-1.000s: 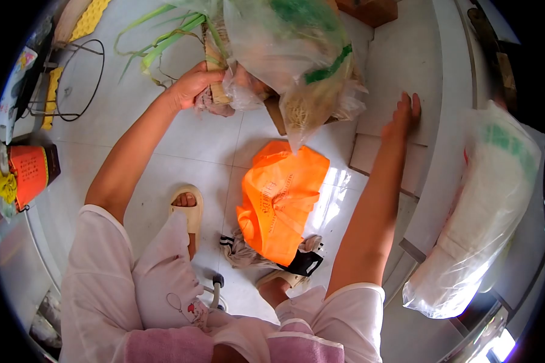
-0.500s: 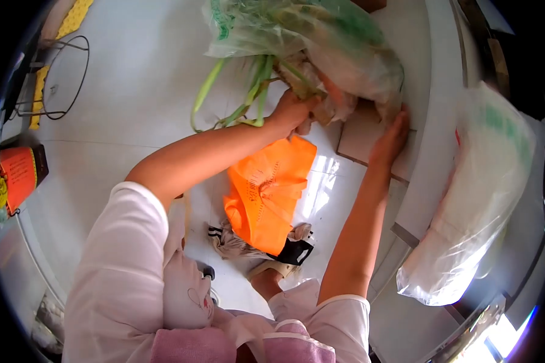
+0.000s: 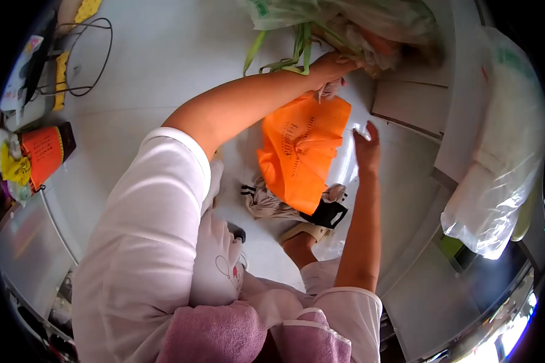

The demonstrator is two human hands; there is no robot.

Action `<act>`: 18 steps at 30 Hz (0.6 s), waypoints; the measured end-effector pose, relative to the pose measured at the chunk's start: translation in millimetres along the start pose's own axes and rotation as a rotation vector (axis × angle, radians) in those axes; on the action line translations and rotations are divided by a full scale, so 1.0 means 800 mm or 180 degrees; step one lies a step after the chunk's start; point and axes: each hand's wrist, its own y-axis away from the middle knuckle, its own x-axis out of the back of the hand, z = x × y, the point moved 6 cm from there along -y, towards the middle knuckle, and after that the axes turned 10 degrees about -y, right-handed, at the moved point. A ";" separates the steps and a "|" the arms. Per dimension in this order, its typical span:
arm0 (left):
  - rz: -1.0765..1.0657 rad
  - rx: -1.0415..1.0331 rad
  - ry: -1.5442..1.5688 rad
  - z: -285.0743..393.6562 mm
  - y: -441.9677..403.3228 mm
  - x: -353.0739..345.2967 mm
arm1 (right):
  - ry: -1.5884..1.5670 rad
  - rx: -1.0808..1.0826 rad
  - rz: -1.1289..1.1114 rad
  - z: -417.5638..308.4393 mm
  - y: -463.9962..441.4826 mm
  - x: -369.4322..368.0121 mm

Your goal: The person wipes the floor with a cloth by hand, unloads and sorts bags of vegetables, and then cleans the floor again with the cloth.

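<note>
My left hand (image 3: 336, 68) is closed around the crumpled neck of a thin plastic bag (image 3: 381, 57), and a bit of crumpled plastic sticks out below the fist. Long green stalks (image 3: 300, 48), like scallion leaves, hang over the left wrist. A larger clear bag with green print (image 3: 284, 13) lies at the top, partly cut off by the frame edge. My right hand (image 3: 368, 148) hangs free with thumb and fingers apart, holding nothing. Between the hands and my feet is an orange bag (image 3: 303, 151) with dark printing, its top edge just below the left hand.
Beige and black cloth items (image 3: 266, 202) lie under the orange bag, near my sandalled foot. A long filled plastic bag (image 3: 502, 145) stands at the right. At the left are a black wire rack (image 3: 109, 57) and a red-orange packet (image 3: 41, 156). A cabinet or box panel (image 3: 409, 106) borders the right.
My right hand has let go of the big bag's side and drawn back toward me, opening. My left hand keeps its hold. The view has shifted, so everything sits further right or lower left.
</note>
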 end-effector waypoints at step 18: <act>-0.1010 0.0518 -0.0912 -0.060 0.179 0.043 | -0.1695 -0.0006 -0.0083 -0.168 0.153 0.041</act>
